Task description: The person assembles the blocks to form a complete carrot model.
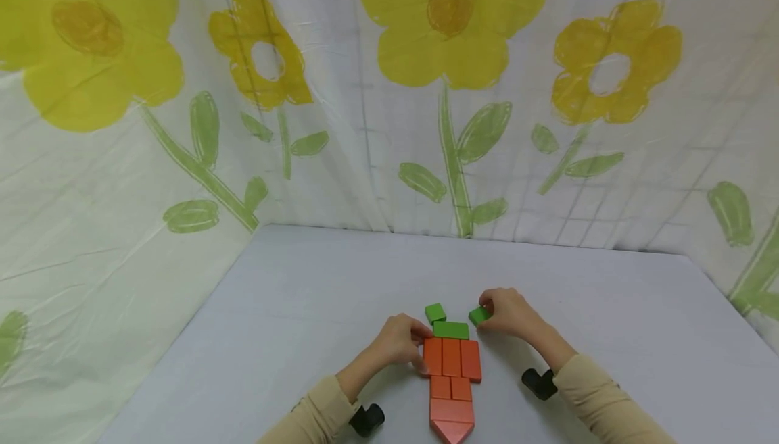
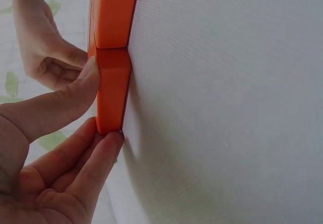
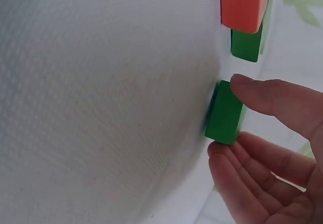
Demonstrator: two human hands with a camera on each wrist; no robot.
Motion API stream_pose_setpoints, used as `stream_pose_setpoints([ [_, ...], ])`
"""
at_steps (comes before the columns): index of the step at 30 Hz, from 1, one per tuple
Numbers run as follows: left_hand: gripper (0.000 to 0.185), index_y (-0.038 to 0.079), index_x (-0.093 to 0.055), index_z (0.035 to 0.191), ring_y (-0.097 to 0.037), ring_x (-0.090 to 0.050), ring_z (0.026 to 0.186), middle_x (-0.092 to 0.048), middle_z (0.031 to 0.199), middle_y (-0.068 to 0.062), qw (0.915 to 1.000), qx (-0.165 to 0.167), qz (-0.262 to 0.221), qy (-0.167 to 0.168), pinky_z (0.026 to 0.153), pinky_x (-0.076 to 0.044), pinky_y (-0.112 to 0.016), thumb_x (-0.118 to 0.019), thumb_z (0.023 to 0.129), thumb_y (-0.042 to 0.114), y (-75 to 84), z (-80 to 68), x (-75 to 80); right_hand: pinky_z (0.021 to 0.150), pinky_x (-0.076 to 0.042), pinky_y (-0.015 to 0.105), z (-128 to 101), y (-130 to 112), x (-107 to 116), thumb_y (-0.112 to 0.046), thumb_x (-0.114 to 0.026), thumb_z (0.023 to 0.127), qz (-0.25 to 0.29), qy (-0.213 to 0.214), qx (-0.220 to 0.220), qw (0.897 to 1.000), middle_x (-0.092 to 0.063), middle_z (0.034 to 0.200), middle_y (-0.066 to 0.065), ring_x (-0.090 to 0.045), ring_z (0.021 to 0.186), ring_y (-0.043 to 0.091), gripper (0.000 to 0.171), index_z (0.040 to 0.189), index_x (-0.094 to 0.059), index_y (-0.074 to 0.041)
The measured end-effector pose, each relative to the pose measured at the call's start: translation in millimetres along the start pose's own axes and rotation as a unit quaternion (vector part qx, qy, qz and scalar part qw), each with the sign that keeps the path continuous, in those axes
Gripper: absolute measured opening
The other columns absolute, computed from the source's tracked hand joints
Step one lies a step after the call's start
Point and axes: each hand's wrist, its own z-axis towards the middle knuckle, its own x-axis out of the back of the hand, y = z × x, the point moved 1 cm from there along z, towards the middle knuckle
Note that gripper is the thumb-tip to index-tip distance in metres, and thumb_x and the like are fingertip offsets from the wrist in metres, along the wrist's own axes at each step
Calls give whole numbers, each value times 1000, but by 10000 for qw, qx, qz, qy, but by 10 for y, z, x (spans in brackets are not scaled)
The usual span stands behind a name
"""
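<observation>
My left hand (image 1: pixel 398 341) is at the left side of a carrot-like shape of flat-laid blocks. Between its thumb and fingertips it grips the leftmost tall orange block (image 2: pixel 112 95), thumb near one end and fingers at the other. To the right of the shape, my right hand (image 1: pixel 510 313) pinches a small green block (image 3: pixel 225 112) between thumb and fingertips, close over the table. A longer green block (image 1: pixel 451 330) lies across the top of the three tall orange blocks. Another small green block (image 1: pixel 435 313) sits tilted at its upper left corner.
Below the tall blocks lie two smaller orange blocks (image 1: pixel 450 388), then a salmon-red rectangular block (image 1: pixel 451 410) and a triangular block (image 1: pixel 452 430) pointing toward me. The white table (image 1: pixel 328 275) ends at a hanging cloth (image 1: pixel 341 180) printed with yellow flowers.
</observation>
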Motion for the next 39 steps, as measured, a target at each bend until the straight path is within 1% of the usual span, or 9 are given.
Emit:
stream_pose_setpoints([
  [5,44,-2,-73,99,-15,-60,81,-69,89,-5,10000,55,-38,-5,73,-52,-29,-88,58,-7,15,-15,5,70,-52,37,30,-16,-29,-2,-83,68,138,27,367,9992,-67,85,8,-61,78,20,33,96,-68,5],
  [8,44,-2,-73,99,-15,-60,81,-69,89,-5,10000,66,-69,-8,73,-52,-29,-88,58,-7,21,-22,9,70,-52,36,60,-41,-45,0,-81,68,233,-48,527,9983,-67,86,9,-61,79,21,34,98,-68,7],
  [17,43,-2,-73,99,-13,-58,78,-69,87,-4,10000,54,-62,-15,70,-50,-27,-88,58,-7,2,-21,5,72,-54,38,118,-94,-100,8,-73,70,208,-227,944,9951,-69,90,13,-65,82,25,30,99,-69,9],
  [22,44,-1,-73,99,-12,-57,78,-69,87,-3,10000,22,-54,-41,70,-50,-26,-88,58,-6,5,-20,1,75,-55,38,103,-107,-109,10,-73,72,297,-335,857,9953,-70,97,17,-67,88,29,30,102,-69,9],
  [28,44,-1,-73,99,-13,-58,79,-68,87,-3,10000,22,-53,-67,71,-51,-27,-88,58,-7,10,-3,-6,77,-55,40,79,-104,-110,11,-73,74,338,-381,898,9947,-69,100,17,-67,91,31,29,103,-69,8],
  [31,44,-2,-73,99,-13,-56,78,-68,86,-3,9999,-21,43,-95,70,-50,-27,-88,58,-6,11,1,-3,78,-54,41,66,-103,-106,10,-74,74,252,-374,956,9944,-69,100,17,-66,92,32,31,104,-69,8],
  [34,45,-2,-73,101,-13,-56,77,-68,87,-4,9994,-152,273,-136,70,-49,-26,-89,58,-5,12,-1,0,79,-54,42,44,-103,-93,8,-75,74,100,-361,1014,9941,-69,102,17,-65,93,33,33,107,-68,8],
  [37,47,-1,-73,104,-17,-60,83,-70,91,-6,9979,-266,568,-175,73,-49,-27,-89,60,-2,11,-13,-1,83,-52,46,8,-93,-66,5,-77,74,8,-308,982,9947,-68,105,17,-63,99,35,36,109,-68,7],
  [39,48,1,-72,106,-22,-62,89,-70,97,-8,9962,-309,800,-138,77,-50,-31,-89,60,1,11,-32,3,86,-50,48,-13,-81,-41,3,-78,74,-66,-252,995,9947,-67,108,17,-61,103,37,38,110,-67,6],
])
